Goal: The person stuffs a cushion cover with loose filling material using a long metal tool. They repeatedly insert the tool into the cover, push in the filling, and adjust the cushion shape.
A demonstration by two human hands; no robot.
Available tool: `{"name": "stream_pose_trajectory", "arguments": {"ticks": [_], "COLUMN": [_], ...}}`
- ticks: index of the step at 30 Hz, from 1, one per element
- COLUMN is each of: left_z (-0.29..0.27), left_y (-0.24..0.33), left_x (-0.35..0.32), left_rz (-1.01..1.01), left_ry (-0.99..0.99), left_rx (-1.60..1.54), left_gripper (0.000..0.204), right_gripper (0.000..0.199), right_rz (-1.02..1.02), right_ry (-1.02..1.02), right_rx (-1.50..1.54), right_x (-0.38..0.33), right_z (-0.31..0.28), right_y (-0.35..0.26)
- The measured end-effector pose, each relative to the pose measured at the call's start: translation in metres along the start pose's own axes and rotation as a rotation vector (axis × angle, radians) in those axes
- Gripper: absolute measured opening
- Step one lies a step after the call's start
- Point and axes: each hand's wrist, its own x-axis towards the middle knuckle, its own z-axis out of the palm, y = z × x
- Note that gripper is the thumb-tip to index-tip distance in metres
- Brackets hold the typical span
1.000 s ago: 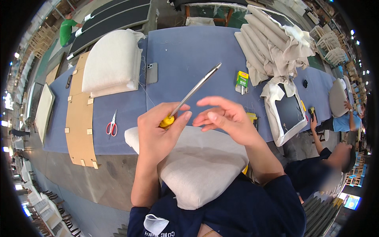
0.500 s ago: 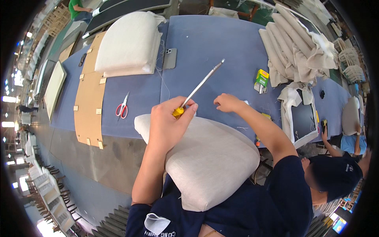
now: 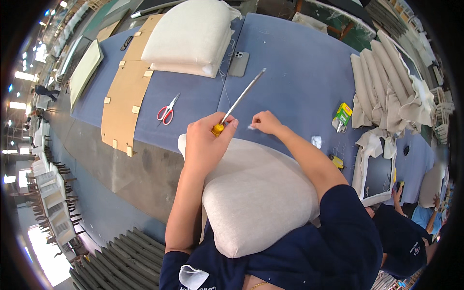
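Observation:
A padded seat cushion in light beige fabric (image 3: 261, 193) lies against my lap and the table's edge. My left hand (image 3: 205, 145) is closed around the yellow handle of a screwdriver (image 3: 245, 93), over the cushion's left far side. Its long metal shaft points up and away to the right, its tip in the air. Just beyond the cushion, my right hand (image 3: 267, 123) has its fingers pinched together low over the blue table (image 3: 285, 58). A small tuft of white stuffing (image 3: 251, 127) shows at those fingertips, somewhat blurred.
Red-handled scissors (image 3: 167, 112), a phone (image 3: 239, 64) and a stacked pair of pale cushions (image 3: 186, 36) lie on the table. A cardboard template (image 3: 126, 92) spans its left side. Rightward are a green box (image 3: 342, 117), folded fabric covers (image 3: 382, 82) and a co-worker (image 3: 406, 241).
The view has turned, so the table's things sit farther right and higher. My right hand has moved left, and white stuffing now shows at its fingertips. My left hand still grips the screwdriver.

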Motion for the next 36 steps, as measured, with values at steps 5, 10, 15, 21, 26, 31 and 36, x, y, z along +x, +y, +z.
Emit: {"name": "stream_pose_trajectory", "arguments": {"ticks": [5,10,15,21,26,31,36], "left_z": [0.002,0.013,0.024,0.044,0.061,0.071,0.046], "left_y": [0.007,0.035,0.052,0.066,0.076,0.088,0.095], "left_x": [0.005,0.018,0.021,0.028,0.041,0.052,0.044], "left_rz": [0.07,0.183,0.336,0.472,0.568,0.575,0.494], "left_ry": [0.017,-0.028,-0.174,-0.175,-0.196,-0.137,-0.052], "left_rx": [-0.07,-0.149,-0.169,-0.253,-0.311,-0.349,-0.6], "left_gripper": [0.015,0.021,0.02,0.017,0.019,0.017,0.014], "right_gripper": [0.018,0.021,0.021,0.043,0.068,0.063,0.049], "right_rz": [-0.142,-0.23,-0.283,-0.524,-0.809,-0.771,-0.87], "right_ry": [0.124,0.275,0.43,0.72,0.391,0.622,0.778], "right_rx": [0.677,0.895,0.961,0.705,0.35,0.251,0.075], "right_x": [-0.062,-0.159,-0.218,-0.291,-0.338,-0.352,-0.345], "right_z": [-0.087,-0.135,-0.137,-0.098,-0.093,-0.079,-0.093], "right_y": [-0.09,-0.16,-0.179,-0.191,-0.22,-0.215,-0.205]}}
